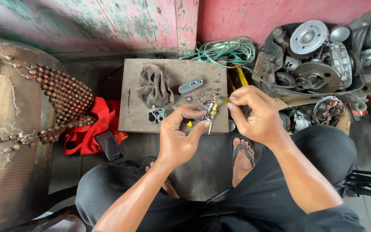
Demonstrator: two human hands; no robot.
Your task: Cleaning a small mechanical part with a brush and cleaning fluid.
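- Nearest the lens: person's lap in black trousers (280, 189), knees apart, one foot in a sandal (242, 155) on the floor between them.
- Far left: seat cover of brown wooden beads (65, 92); beside it a red cloth (95, 124) with a dark phone (109, 145) lying at its edge.
- Centre: low wooden board (138, 86) on the floor. On it a crumpled grey rag (153, 88), a small metal carburettor body (156, 114) and a grey oblong metal cover (190, 86).
- Left hand (179, 137): fingers curled narrow, pinching a small metal part (210, 109) over the board's right edge.
- Right hand (256, 114): thumb and forefinger closed on the yellow end of a thin tool (221, 101), touching the same part.
- Behind: coil of green wire (226, 49).
- Far right: heap of engine parts (318, 56).
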